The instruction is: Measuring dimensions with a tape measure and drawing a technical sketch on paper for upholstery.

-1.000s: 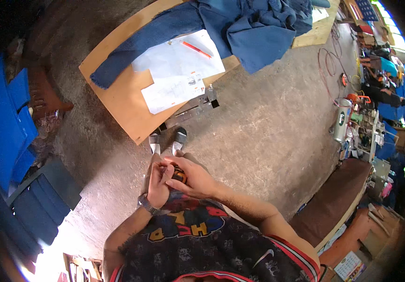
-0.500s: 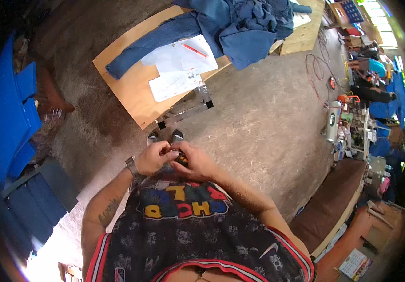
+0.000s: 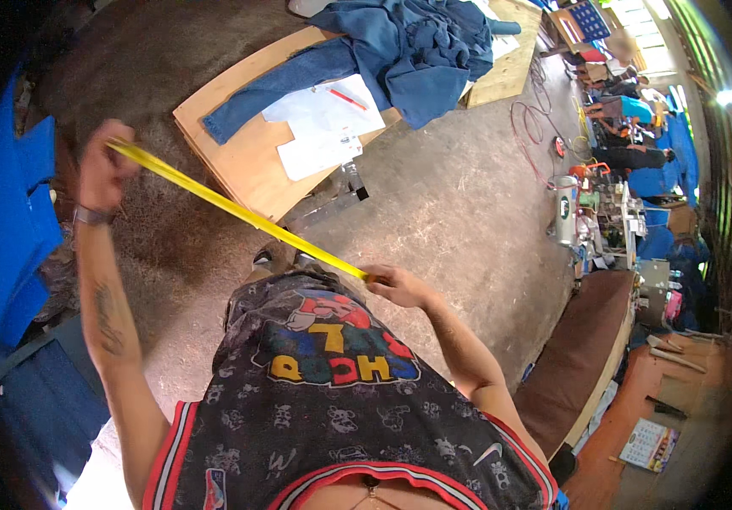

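A yellow tape measure (image 3: 243,214) is stretched in a straight slanting line in front of me. Its far-left end is pinched in my left hand (image 3: 104,174), raised at the left and slightly blurred. The other end runs to my right hand (image 3: 400,286), whose fingers are closed around the tape's case near my waist. Most of that case is hidden by the fingers. Beyond the blade stands a wooden table (image 3: 230,177) with blue fabric (image 3: 421,64), white paper sheets (image 3: 306,127) and a red pencil (image 3: 347,99) on it.
Brown padded bench (image 3: 574,357) at the right; machines and a grey cylindrical tank (image 3: 563,212) beyond it. Red hose (image 3: 523,127) lies on the concrete floor (image 3: 459,204). Blue sheeting (image 3: 22,221) hangs left. People (image 3: 625,110) are at the far right.
My hands were together at my waist. The left has swung out to the upper left, drawing out the yellow blade, while the right has shifted rightward with the case.
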Motion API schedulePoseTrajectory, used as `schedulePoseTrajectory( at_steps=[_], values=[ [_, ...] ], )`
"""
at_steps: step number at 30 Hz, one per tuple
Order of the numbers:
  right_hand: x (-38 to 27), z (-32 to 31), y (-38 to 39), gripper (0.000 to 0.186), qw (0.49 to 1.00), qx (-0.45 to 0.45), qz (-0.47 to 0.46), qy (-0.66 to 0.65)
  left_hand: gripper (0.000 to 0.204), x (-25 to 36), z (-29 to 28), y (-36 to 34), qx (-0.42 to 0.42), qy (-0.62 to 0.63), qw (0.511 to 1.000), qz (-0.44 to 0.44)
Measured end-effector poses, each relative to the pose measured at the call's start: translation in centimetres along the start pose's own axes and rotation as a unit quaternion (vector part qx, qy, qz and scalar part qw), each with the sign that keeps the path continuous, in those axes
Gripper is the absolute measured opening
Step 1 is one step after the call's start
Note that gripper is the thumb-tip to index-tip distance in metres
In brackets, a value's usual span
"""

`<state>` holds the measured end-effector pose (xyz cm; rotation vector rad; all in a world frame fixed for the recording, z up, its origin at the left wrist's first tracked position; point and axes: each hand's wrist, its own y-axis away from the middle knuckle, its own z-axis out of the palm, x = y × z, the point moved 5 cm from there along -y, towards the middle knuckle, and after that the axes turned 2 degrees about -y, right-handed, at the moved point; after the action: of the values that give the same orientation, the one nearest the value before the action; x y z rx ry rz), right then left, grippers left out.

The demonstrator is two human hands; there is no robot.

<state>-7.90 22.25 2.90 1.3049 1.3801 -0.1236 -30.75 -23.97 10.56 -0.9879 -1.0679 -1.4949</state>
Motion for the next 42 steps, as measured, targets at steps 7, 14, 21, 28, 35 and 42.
schedulePoseTrajectory(
  at_steps=[7, 14, 21, 28, 35, 42],
  values=[
    [3.3, 3.6, 4.9, 0.03, 0.987, -0.009, 0.093, -0.131, 0.069, -4.7, -4.3, 0.1, 0.072, 0.233, 0.967, -0.068],
    [-10.1, 4.5, -2.1, 0.035, 0.994, 0.08, 0.072, -0.006, 0.038, -17.5, 18.6, 11.9, -0.033, 0.001, 0.986, -0.163],
    [-5.0, 2.0, 2.2, 0.04, 0.984, 0.041, 0.139, -0.107, 0.04, -9.1, 6.4, -3.4, 0.04, 0.062, 0.996, -0.049],
    [10.9, 0.4, 17.2, 0.028, 0.916, 0.093, 0.287, -0.264, 0.038, -2.8, -14.3, -14.9, 0.178, -0.038, 0.983, -0.014],
    [4.6, 3.8, 6.7, 0.028, 0.953, 0.14, 0.139, -0.231, 0.027, -15.3, 10.3, 3.4, 0.003, -0.05, 0.978, -0.202],
    [-4.3, 4.8, -4.2, 0.038, 0.978, 0.143, 0.047, -0.142, 0.048, -22.5, 20.4, 12.2, -0.051, -0.056, 0.979, -0.188]
  ],
)
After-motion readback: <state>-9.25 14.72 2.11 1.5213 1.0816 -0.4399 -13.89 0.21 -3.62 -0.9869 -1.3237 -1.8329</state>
